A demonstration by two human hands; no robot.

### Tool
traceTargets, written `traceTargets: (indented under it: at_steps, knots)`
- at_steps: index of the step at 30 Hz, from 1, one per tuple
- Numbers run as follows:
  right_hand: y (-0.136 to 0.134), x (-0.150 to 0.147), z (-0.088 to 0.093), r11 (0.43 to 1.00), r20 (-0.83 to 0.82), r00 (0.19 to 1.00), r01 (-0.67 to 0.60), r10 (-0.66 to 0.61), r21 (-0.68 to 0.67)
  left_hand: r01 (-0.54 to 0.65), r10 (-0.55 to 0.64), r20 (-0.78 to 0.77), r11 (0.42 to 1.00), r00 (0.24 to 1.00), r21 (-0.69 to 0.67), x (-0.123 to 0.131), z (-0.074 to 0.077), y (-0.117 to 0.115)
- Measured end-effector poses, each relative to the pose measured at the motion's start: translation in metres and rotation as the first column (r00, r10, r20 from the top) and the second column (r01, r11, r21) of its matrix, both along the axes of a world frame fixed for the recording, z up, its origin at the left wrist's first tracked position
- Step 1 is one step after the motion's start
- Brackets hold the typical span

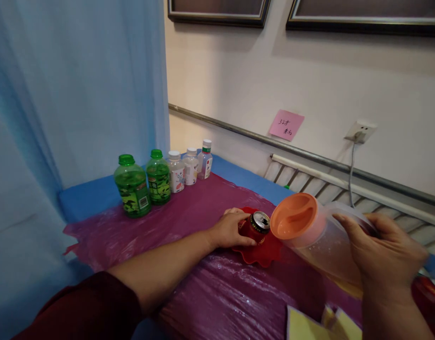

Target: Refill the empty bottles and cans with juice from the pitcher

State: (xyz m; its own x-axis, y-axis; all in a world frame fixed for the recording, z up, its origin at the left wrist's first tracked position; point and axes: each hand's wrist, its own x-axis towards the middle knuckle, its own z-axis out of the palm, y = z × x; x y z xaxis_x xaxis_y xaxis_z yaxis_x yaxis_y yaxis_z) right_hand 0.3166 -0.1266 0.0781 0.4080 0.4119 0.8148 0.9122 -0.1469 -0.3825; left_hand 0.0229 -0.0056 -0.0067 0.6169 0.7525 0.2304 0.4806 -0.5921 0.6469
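My left hand is wrapped around a red drink can, whose silver top shows an opened mouth. Under the can lies a red mat with a wavy edge. In my right hand is a translucent plastic pitcher with an orange lid, gripped by its handle side. The pitcher is tilted toward the left, its lid close beside the can's top. Some yellowish liquid shows along its lower side. Whether anything flows from the spout cannot be made out.
Two green bottles and three clear white-capped bottles stand at the back left on purple plastic sheeting. Yellow paper lies at the front. A radiator and a plugged-in socket are by the wall.
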Motion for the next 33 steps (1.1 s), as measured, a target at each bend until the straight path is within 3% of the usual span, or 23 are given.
traceTargets:
  at_steps: [33]
  knots:
    - [0.0018, 0.0031, -0.0015, 0.997, 0.058, 0.998, -0.011, 0.006, 0.08, 0.015, -0.015, 0.006, 1.0, 1.0, 0.004, 0.0004, 0.0001, 0.0004]
